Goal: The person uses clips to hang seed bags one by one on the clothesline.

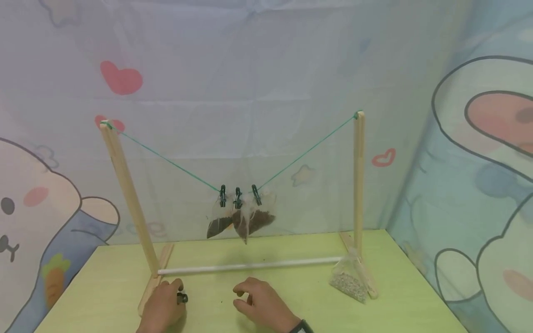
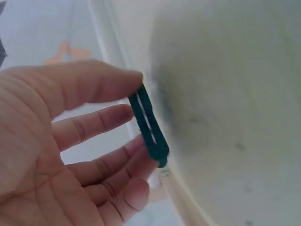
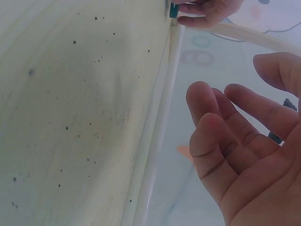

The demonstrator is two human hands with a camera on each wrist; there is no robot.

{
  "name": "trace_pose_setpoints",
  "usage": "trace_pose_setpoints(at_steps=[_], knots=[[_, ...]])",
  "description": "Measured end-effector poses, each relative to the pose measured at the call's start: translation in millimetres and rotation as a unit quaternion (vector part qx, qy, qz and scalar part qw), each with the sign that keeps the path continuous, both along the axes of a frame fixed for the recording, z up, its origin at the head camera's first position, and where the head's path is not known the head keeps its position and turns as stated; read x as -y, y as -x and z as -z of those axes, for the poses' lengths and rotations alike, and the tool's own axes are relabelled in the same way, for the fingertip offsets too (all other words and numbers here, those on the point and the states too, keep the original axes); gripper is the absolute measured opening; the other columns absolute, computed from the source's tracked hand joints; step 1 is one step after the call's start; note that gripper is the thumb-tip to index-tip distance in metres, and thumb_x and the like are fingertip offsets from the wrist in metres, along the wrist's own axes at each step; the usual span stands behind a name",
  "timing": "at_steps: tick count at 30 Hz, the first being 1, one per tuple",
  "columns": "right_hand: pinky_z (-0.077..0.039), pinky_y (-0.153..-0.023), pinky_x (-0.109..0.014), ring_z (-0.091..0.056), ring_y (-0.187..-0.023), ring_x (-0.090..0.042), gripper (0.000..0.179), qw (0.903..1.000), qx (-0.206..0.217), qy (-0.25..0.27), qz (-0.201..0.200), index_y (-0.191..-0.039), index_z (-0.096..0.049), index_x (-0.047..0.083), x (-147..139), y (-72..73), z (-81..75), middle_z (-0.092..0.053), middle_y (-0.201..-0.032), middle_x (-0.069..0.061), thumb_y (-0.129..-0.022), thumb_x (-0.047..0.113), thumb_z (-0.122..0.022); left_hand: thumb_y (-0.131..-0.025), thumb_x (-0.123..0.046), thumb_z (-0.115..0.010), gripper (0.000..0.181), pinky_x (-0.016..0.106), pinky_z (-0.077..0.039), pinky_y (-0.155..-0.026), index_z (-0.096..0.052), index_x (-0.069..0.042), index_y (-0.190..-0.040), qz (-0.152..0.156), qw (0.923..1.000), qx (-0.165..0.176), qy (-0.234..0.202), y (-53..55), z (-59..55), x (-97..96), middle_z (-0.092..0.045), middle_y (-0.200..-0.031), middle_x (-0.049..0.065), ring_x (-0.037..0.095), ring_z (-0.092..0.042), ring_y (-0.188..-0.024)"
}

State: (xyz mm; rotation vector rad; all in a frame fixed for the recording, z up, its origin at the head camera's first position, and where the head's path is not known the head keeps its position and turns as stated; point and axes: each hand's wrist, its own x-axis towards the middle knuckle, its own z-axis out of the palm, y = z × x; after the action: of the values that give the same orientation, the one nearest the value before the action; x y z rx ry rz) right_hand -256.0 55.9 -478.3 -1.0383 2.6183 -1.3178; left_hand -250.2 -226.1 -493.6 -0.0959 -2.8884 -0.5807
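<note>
My left hand (image 1: 163,303) is low at the left, near the foot of the wooden stand. Between thumb and fingers it pinches a dark green clothespin (image 2: 149,126), seen lengthwise in the left wrist view. My right hand (image 3: 254,150) hovers over the table with loosely bent fingers and nothing in them. Ahead, three dark clothespins (image 1: 222,196) grip clear plastic bags (image 1: 260,221) with dark contents, hung on a sagging green string (image 1: 166,160). Another clear bag (image 1: 349,283), holding pale grains, sits on the table at the right.
Two wooden posts (image 1: 359,185) carry the string's ends. A white rod (image 1: 250,266) runs between their feet, beyond my hands. The pale yellow-green table (image 1: 220,319) has small dark specks on it. Patterned cloth (image 1: 250,92) hangs behind and at the sides.
</note>
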Motion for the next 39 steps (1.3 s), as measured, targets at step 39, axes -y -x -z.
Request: trace_pose_setpoints(at_steps=[39], knots=[[-0.051, -0.051, -0.022, -0.066, -0.059, -0.014, 0.017, 0.9849, 0.037, 0.167, 0.025, -0.102, -0.074, -0.001, -26.9, 7.3, -4.5, -0.075, -0.084, -0.016, -0.103, 0.013, -0.064, -0.072, -0.022, -0.097, 0.055, 0.026, -0.054, -0.067, -0.069, -0.009, -0.117, 0.170, 0.9519, -0.255, 0.006, -21.3, -38.8, -118.5, -0.064, -0.102, 0.000, 0.016, -0.062, -0.087]])
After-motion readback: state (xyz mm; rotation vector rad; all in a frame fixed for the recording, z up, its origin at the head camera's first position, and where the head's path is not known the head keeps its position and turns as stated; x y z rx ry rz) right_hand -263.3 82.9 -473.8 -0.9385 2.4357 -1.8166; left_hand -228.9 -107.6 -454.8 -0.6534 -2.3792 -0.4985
